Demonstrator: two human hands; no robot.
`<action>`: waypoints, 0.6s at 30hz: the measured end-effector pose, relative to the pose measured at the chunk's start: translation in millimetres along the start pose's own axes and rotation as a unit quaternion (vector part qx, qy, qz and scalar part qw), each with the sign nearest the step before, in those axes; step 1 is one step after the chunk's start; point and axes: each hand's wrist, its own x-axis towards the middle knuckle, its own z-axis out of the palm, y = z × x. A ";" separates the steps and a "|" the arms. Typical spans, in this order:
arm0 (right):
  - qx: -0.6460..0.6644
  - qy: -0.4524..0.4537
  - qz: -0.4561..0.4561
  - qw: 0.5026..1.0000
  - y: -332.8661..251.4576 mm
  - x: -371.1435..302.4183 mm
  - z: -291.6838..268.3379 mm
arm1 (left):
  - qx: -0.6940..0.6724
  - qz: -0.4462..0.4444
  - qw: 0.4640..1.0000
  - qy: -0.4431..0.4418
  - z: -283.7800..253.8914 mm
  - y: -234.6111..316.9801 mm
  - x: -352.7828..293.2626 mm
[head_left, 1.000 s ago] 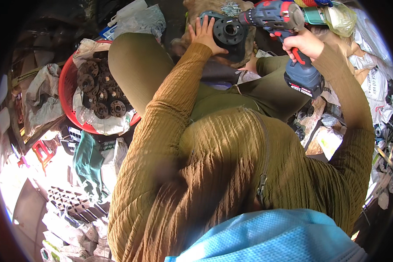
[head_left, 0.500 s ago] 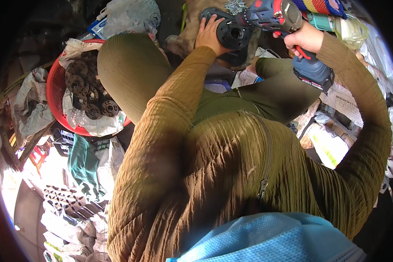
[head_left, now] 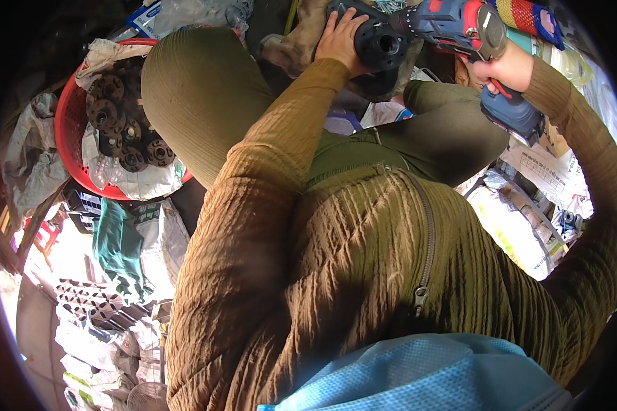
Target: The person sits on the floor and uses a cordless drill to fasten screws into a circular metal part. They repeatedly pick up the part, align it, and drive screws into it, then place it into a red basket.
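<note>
from my end, the left arm reaches up and away, the left grip (head_left: 341, 42) palm-down over the left edge of a black round flanged part with a centre hole (head_left: 373, 48), which lies on a dark base (head_left: 378, 85). its thumb is mostly lost to me, so i can't tell whether it clasps or merely presses. the right arm bows outward, the right grip (head_left: 504, 70) wrapped around the handle of a blue-grey and red cordless drill (head_left: 452, 26), its chuck aimed leftward beside the part; i can't see whether the bit touches.

compared with a second ago, my view has slid, putting both grips higher and farther right; the left fingers lie closer together.

left of and below the left grip sits a red plastic basket (head_left: 63, 137) of dark metal rings (head_left: 104, 113), an olive-trousered knee (head_left: 202, 89) standing between. silvery screws (head_left: 389, 5) lie beyond the part. a light-blue mask (head_left: 418, 373) blocks my lower view.
</note>
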 end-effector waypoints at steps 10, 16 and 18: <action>0.021 -0.008 0.025 0.999 -3.1 -4.7 12.0 | 0.025 0.011 1.000 0.002 2.0 -1.4 -0.3; 0.197 0.087 0.012 0.976 15.3 -37.9 36.0 | 0.029 0.021 0.999 0.016 4.2 -2.2 -0.9; 0.240 0.104 0.042 0.964 16.6 -49.7 43.1 | 0.010 0.030 0.999 0.028 4.0 -2.6 -0.7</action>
